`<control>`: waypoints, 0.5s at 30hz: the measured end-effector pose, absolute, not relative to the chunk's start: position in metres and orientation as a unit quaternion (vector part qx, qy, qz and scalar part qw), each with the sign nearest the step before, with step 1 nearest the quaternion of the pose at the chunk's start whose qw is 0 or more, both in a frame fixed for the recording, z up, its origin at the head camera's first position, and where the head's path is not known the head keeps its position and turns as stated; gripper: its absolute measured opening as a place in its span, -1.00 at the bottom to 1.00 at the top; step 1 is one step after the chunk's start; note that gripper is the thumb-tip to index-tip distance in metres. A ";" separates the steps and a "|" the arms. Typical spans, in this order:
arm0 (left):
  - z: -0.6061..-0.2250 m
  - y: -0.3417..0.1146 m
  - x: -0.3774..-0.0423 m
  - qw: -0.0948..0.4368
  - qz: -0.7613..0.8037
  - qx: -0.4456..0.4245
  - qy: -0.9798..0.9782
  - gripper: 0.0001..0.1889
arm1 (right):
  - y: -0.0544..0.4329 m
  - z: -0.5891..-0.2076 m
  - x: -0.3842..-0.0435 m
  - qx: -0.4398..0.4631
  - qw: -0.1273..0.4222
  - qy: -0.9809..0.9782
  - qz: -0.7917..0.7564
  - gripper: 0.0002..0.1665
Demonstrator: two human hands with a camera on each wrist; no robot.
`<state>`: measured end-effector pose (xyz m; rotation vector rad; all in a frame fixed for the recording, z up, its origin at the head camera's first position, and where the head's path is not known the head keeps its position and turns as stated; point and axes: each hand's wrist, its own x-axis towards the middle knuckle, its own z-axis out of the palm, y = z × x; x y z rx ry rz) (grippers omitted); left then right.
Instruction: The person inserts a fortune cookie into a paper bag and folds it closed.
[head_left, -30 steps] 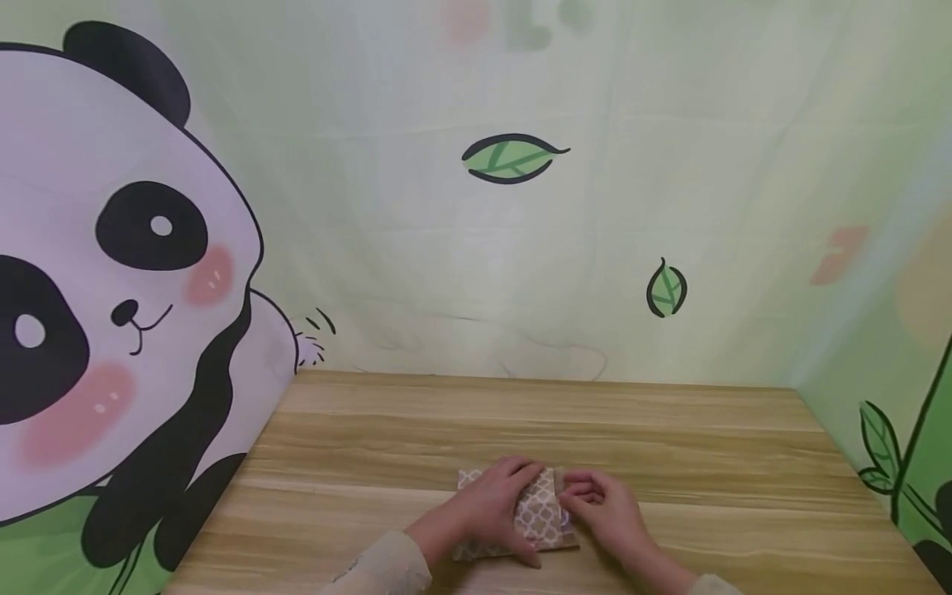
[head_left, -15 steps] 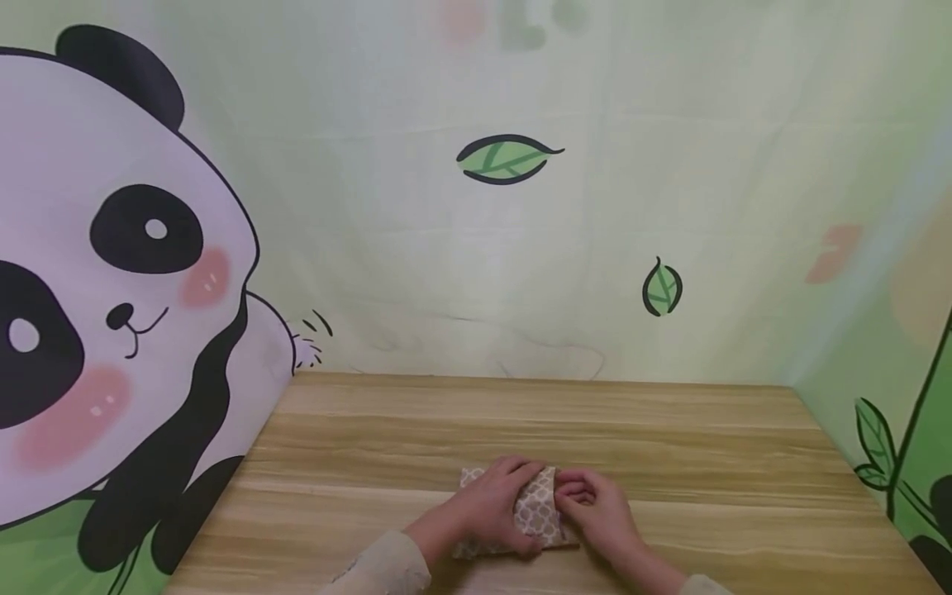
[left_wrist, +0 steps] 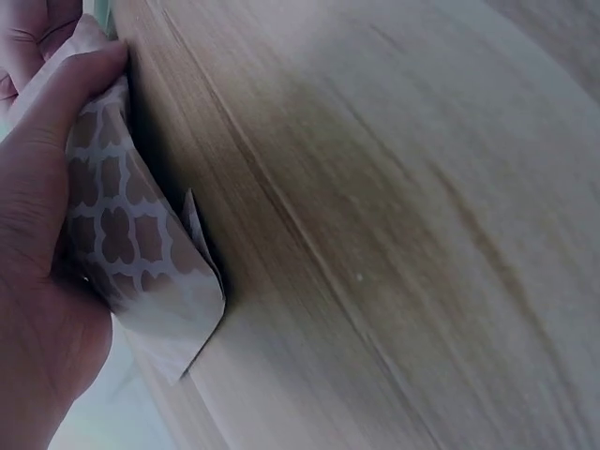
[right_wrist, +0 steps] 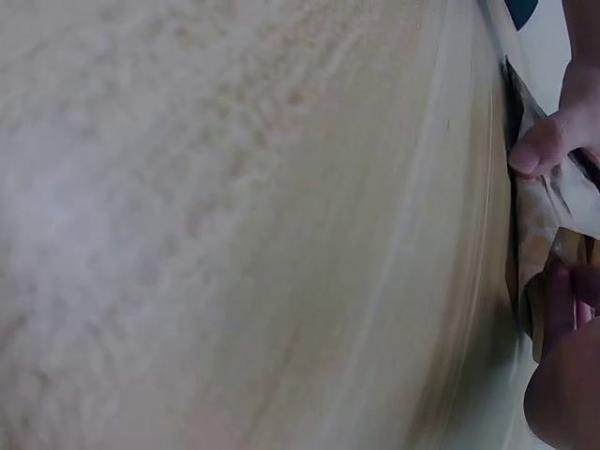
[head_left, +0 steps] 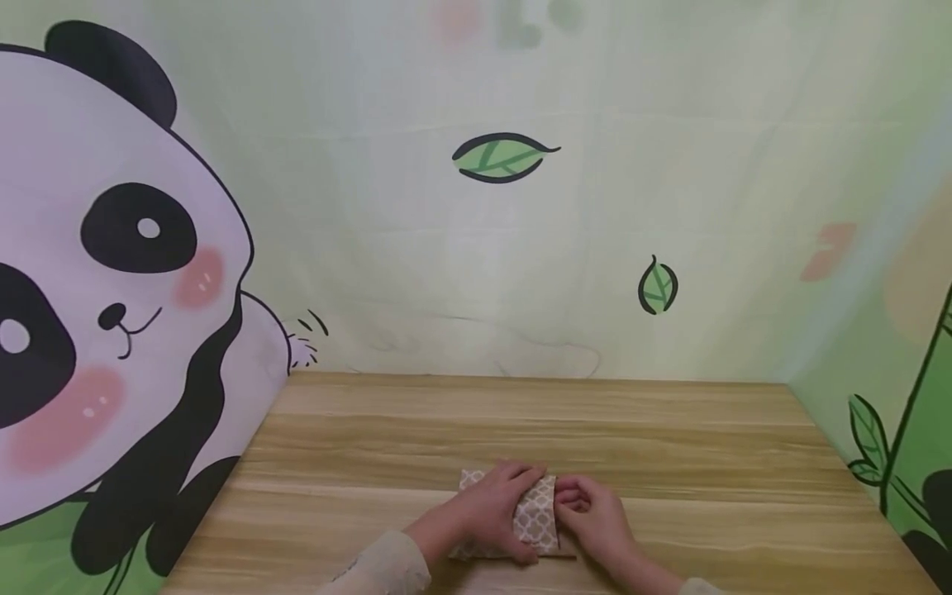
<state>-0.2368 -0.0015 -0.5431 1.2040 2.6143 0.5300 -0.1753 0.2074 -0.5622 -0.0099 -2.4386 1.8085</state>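
A flat packet [head_left: 537, 514] in tan paper with a white lattice pattern lies on the wooden table. My left hand [head_left: 491, 511] spans its top, fingers at the far edge and thumb along the near edge, gripping it. In the left wrist view, a loose corner of the patterned paper [left_wrist: 117, 225] sticks out beyond that hand. At the packet's right end, my right hand [head_left: 597, 511] has its fingers curled, thumb and fingertips pinching the paper's edge. The right wrist view shows a brown, stiff-looking piece [right_wrist: 569, 246] by those fingers; its kind I cannot tell.
The wood-grain table [head_left: 335, 463] reaches back to a pale green cloth backdrop [head_left: 387, 215] printed with leaves. A large printed panda [head_left: 141, 330] covers the left side of the backdrop. A thin brown edge [head_left: 558, 556] shows under the packet's near right corner.
My right hand has shifted slightly left against the packet's end. The brown strip and pale spot seen there earlier are now covered by the patterned paper. My left hand stays on top.
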 end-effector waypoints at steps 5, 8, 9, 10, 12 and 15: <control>-0.544 -0.002 -0.237 0.086 0.193 0.413 0.886 0.16 | 0.216 -0.552 -0.171 0.006 0.029 -0.807 0.590 -0.69; -0.543 -0.002 -0.238 0.087 0.229 0.397 0.885 0.16 | 0.227 -0.538 -0.170 0.019 0.032 -0.823 0.567 -0.69; -0.541 -0.002 -0.238 0.086 0.245 0.389 0.884 0.17 | 0.231 -0.532 -0.171 0.023 0.036 -0.826 0.562 -0.68; -0.540 -0.003 -0.238 0.085 0.262 0.381 0.883 0.17 | 0.235 -0.527 -0.172 0.024 0.039 -0.829 0.558 -0.68; -0.538 -0.003 -0.238 0.078 0.295 0.369 0.878 0.19 | 0.243 -0.517 -0.176 0.030 0.052 -0.837 0.544 -0.66; -0.536 -0.003 -0.236 0.061 0.336 0.355 0.870 0.21 | 0.255 -0.505 -0.182 0.044 0.040 -0.838 0.543 -0.61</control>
